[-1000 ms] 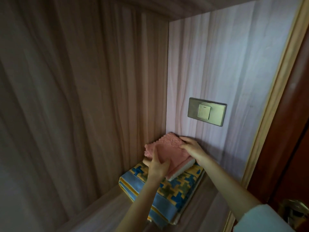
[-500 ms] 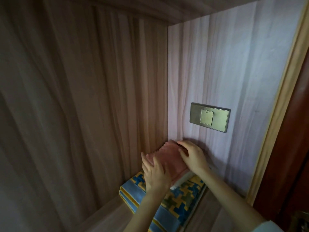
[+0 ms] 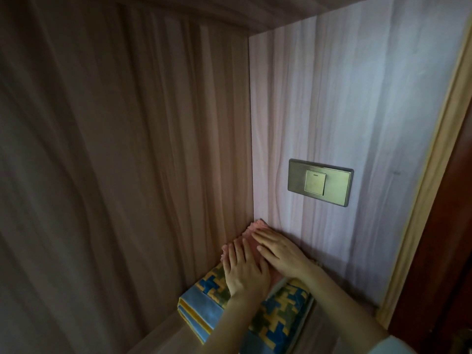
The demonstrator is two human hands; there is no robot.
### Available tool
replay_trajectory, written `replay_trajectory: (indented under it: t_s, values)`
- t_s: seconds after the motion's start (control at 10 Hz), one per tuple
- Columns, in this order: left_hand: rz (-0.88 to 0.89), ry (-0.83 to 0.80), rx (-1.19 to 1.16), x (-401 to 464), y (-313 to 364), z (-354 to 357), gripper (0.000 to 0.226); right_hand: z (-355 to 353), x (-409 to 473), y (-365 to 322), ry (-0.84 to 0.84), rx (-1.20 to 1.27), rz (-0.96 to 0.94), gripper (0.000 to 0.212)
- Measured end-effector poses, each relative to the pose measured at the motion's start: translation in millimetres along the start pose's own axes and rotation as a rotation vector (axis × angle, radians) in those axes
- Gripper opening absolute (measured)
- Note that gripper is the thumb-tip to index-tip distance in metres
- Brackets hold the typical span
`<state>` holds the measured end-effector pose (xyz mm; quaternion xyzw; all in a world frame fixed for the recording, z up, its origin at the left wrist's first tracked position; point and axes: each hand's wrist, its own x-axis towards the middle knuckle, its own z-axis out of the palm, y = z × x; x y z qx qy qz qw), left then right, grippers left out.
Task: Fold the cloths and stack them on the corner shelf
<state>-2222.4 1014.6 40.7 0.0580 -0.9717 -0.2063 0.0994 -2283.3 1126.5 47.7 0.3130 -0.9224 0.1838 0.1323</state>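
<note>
1. State: I have both hands flat on the pink cloth (image 3: pixel 255 229), fingers straight and spread, palms down. Left hand (image 3: pixel 245 269) covers the near-left part; right hand (image 3: pixel 279 254) covers the far-right part, next to the rt wall panel (image 3: pixel 357 111).
2. Location: pink cloth sits on top of the blue-yellow patterned cloth (image 3: pixel 278 320), which lies folded on the corner shelf (image 3: pixel 163 335). The pink one is tucked into the corner where the two panels meet; only its far edge and left edge show past my hands.
3. Step in hand, as I judge it: press and smooth the top cloth so the stack sits flat.
4. Technique: keep palms flat, press straight down, then sweep outward from the centre toward the edges. No pinching; pinching would lift a fold.
5. Check alignment: pink cloth looks smaller than the one below. Keep it seated toward the corner, edges approx. parallel to the panels.
6. Hazard: wall switch (image 3: pixel 320 182) is above the right hand. Lift hands low and back toward me, not up along the panel.
7. Release: raise both hands together so the top layer does not drag.
</note>
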Motion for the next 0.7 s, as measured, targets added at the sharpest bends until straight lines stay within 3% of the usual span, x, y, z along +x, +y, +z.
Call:
replay_trajectory:
  t_s: [0.2, 0.3, 0.4, 0.5, 0.7]
  values:
    - [-0.064, -0.010, 0.025, -9, -6, -10, 0.113, -2, -4, 2, -0.052, 0.057, 0.054, 0.051]
    - [-0.092, -0.029, 0.024, -18, -9, -15, 0.135, -9, -11, 1, 0.018, 0.122, 0.130, 0.050]
    - [-0.130, -0.025, 0.007, -28, -7, -15, 0.142, -11, -19, 0, 0.132, 0.117, 0.170, 0.044]
    - [-0.166, -0.032, -0.049, -31, 1, -17, 0.137, -15, -22, -6, 0.186, 0.107, 0.239, 0.039]
    - [-0.141, -0.027, -0.042, -25, 4, -33, 0.073, -31, -19, -16, 0.212, 0.166, 0.321, 0.038]
